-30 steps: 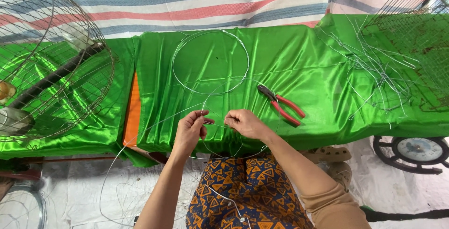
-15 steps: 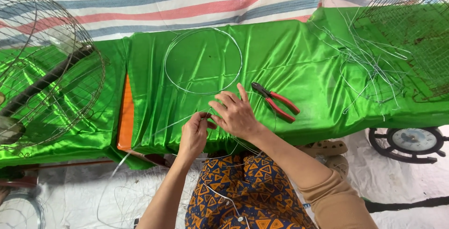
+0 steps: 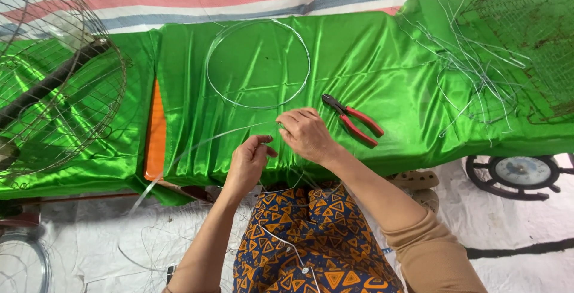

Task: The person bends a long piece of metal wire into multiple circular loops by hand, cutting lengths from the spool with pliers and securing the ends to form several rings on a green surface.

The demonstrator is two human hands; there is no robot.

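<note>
- Now two hands are working at the near edge of the green cloth [image 3: 371,60], just above the person's patterned lap [image 3: 311,239]; they are lying close together, almost touching.
- Left hand [image 3: 248,164] is curling its fingers nearly closed, pinching a thin wire [image 3: 197,143] between thumb and fingertips; the wire is running from the hands leftward and down past the cloth's edge toward the floor.
- Right hand [image 3: 306,133] is lying palm down with fingers bent and bunched at the wire's upper end; whether it is actually gripping the wire cannot be told.
- One wire ring [image 3: 258,63] is lying flat on the cloth just beyond the hands, apart from them.
- One pair of red-handled pliers [image 3: 353,118] is resting on the cloth just right of the right hand, not touched.
- One loose pile of cut wires [image 3: 472,72] is lying at the far right, too tangled to count.
- One wire cage [image 3: 60,89] is sitting at the left; one orange strip [image 3: 156,131] is showing beside it.
</note>
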